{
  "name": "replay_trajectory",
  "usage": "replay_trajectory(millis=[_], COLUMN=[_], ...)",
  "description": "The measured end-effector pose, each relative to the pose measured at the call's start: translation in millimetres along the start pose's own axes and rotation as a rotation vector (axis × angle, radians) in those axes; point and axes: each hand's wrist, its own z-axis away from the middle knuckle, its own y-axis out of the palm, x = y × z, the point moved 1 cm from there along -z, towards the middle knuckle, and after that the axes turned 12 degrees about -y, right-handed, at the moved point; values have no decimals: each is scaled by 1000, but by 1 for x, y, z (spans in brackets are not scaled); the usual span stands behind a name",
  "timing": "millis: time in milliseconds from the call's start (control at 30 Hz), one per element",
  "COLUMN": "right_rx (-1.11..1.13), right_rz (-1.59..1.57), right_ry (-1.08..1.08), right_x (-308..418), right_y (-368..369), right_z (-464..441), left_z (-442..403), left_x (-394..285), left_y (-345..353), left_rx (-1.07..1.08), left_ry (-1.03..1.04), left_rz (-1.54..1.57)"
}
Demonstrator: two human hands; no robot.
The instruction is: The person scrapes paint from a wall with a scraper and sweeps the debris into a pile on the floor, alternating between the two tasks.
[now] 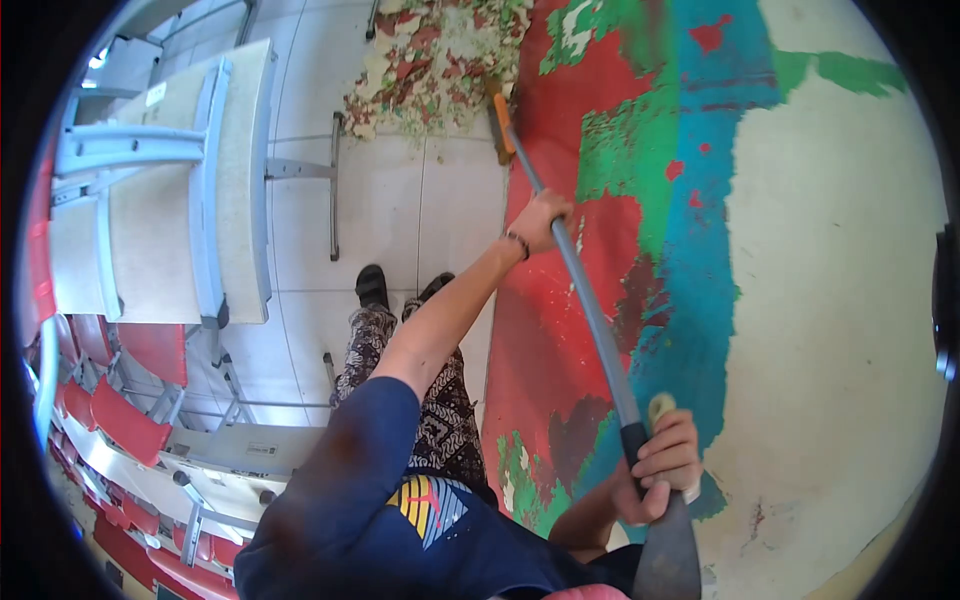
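My left hand [543, 221], with a dark bracelet at the wrist, is closed around the grey pole of a broom [590, 300]. The orange broom head [503, 125] rests on the tiled floor at the foot of the wall, beside a heap of paint flakes [430, 70]. Lower down, my right hand [660, 465] grips the black upper end of the broom pole. The same hand also holds what looks like a scraper [670, 555], its wide grey blade pointing toward me and its pale handle end showing above the fingers.
Along the right runs a wall [820, 300] with patchy red, green, blue and cream paint, partly peeled. White tables [240, 190] with metal legs and red chairs [130, 420] fill the left. My feet [372, 287] stand on pale floor tiles [380, 190].
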Motion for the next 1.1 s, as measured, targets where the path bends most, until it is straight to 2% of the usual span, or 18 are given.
replay_trajectory(millis=[100, 133, 200, 267, 300, 333, 400, 433, 467, 533, 667, 800, 867, 900, 967, 1033, 1067, 1100], right_rx=[-62, 23, 81, 305, 330, 357, 376, 470, 564, 540, 498, 449, 447, 441, 495, 404, 466, 529], right_rz=[156, 310, 467, 692, 744, 792, 752, 741, 727, 745, 734, 690, 672, 662, 597, 545, 606, 586], right_ry=[145, 276, 394, 814, 899, 985, 1234, 1395, 1555, 1534, 1439, 1348, 1322, 1297, 1396, 1424, 1259, 1374], right_x=[55, 74, 113, 149, 162, 173, 192, 207, 206, 176, 142, 119, 130, 131, 100, 46, 14, -19], right_y=[-47, -63, -93, -117, -125, -133, -148, -158, -162, -154, -93, -11, 10, 17, 33, 54, 64, 72], right_z=[-5, -6, -8, -5, 6, 22, 73, 111, 142, 171, 222, 277, 297, 303, 318, 308, 298, 273], left_z=[34, 45, 71, 91, 115, 128, 166, 203, 269, 260, 305, 346, 315, 305, 249, 156, 129, 103], left_x=[-48, -55, -66, -89, -63, -67, -72, -47, 5, -41, -22, 67, 87, 103, 124, 118, 139, 159], left_y=[8, 14, 25, 36, 59, 67, 85, 107, 140, 128, 110, 77, 51, 39, 19, -8, -14, -19], left_rx=[156, 233, 476, 908, 1046, 1225, 1590, 1702, 1581, 1894, 1900, 1457, 1389, 1243, 1089, 1252, 1129, 998], left_ry=[-54, -78, -64, -92, -61, 123, 60, 158, 275, 196, 179, -26, 26, 145, 32, -101, -104, -106], left_rz=[-79, -109, -372, -659, -618, -651, -816, -830, -952, -923, -959, -1047, -1062, -1098, -1041, -1147, -1199, -1245])
